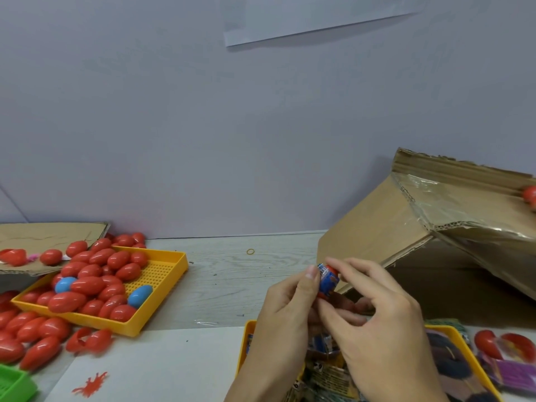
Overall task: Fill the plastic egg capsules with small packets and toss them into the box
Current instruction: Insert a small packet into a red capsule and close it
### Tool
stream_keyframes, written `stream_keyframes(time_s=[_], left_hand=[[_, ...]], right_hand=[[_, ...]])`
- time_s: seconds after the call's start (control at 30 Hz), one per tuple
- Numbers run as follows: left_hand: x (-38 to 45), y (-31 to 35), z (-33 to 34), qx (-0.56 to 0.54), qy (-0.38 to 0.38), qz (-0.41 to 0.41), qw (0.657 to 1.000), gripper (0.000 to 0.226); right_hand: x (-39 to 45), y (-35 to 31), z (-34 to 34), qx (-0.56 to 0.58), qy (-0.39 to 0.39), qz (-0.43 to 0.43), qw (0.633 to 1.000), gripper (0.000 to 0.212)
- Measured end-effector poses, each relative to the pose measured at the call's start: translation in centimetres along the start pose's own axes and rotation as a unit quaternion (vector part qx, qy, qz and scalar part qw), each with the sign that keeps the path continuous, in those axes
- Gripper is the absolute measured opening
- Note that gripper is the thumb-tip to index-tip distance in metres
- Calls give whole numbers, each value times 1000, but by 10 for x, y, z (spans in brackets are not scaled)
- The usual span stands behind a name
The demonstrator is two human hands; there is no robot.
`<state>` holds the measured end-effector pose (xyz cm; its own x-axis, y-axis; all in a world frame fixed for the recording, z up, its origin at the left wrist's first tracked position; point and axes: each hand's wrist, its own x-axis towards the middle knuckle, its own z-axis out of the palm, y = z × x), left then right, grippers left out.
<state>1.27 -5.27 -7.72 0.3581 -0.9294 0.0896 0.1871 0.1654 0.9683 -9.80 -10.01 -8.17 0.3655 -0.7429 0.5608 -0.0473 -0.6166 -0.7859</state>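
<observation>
A pale wall (pixel 203 126) fills the upper part of the view, with a sheet of paper (pixel 304 18) fixed near its top. Below it lies the light wood-grain table (pixel 226 274). On the right a big cardboard box (pixel 385 224) is tipped on its side, its taped flap hanging over the dark opening, and one red egg (pixel 530 196) shows at its far right edge. On the left a yellow tray (pixel 165 278) holds a heap of red egg capsules (pixel 95 274) with two blue ones (pixel 139 295) among them; more red capsules lie loose on the table around it and on a flat piece of cardboard (pixel 49 236). Near the bottom edge a second yellow tray (pixel 461 340) holds small packets (pixel 327 372). Above it the left hand (pixel 287 314) and right hand (pixel 380 323) meet, fingers curled, together pinching a blue-and-red packet (pixel 327 278) with a red capsule half (pixel 322 295) just under it. A small rubber band (pixel 250 251) lies alone on the table
</observation>
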Motion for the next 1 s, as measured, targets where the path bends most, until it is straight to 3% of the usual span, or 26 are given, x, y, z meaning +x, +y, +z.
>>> stream_keyframes(time_s=[0.63,1.0], left_hand=[[1,1,1,-42,40,6,998,39],[1,-1,2,32,43,10,999,43]], right_hand=[[2,1,0,-42,6,1,999,51],[1,3,-3,-29,-18,31,999,56]])
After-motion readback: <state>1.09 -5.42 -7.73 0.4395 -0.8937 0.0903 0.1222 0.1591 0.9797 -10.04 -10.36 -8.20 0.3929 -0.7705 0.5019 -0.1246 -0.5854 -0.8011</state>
